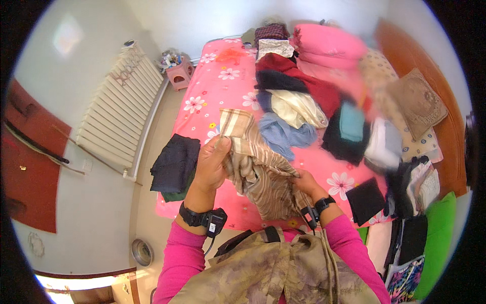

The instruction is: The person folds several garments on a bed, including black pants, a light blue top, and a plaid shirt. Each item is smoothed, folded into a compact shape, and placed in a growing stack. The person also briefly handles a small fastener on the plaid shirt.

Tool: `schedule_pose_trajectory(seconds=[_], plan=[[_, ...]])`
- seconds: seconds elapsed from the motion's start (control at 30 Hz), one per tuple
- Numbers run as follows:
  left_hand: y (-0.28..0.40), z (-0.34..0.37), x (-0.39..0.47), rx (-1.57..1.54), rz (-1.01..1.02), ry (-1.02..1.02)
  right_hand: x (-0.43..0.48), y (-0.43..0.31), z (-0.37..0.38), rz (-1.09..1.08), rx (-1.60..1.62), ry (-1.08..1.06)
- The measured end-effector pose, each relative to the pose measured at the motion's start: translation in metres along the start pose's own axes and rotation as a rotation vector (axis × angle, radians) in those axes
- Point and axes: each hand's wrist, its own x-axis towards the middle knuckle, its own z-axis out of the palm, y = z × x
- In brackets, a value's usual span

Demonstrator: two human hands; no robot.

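A brown-and-white striped cloth garment (271,182) hangs between my two hands above the bed's pink flowered sheet (228,87). My left hand (213,161) pinches its upper left edge, thumb on top. On the other side, my right hand (305,182) grips another edge of the cloth. The garment's lower part droops in loose folds. Just past it lies a crumpled light-blue striped garment (288,131), beside a cream garment (294,108). Left of my left hand, a folded black garment (175,163) rests on a dark green one.
Folded clothes line the right side, including a teal cloth (351,121) and a black square cloth (365,201). A red garment (284,68) lies farther back, near a pink bundle (328,45). A radiator (119,98) is on the left wall; a metal basin (142,252) sits on the floor.
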Motion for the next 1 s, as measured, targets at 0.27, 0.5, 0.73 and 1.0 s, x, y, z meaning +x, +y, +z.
schedule_pose_trajectory(seconds=[0.27,0.5,0.73,1.0], plan=[[0.019,-0.031,-0.006,0.273,0.249,0.256,-0.046,-0.036,-0.08,0.262,0.188,0.052],[0.033,-0.055,-0.016,0.669,0.056,0.101,-0.059,-0.046,-0.095,0.146,0.28,0.204],[0.033,-0.064,-0.021,1.108,-0.006,-0.012,-0.06,-0.081,-0.111,-0.181,-0.04,0.507],[0.064,-0.055,-0.034,1.272,0.204,-0.039,-0.107,-0.164,-0.152,-0.308,-0.687,0.41]])
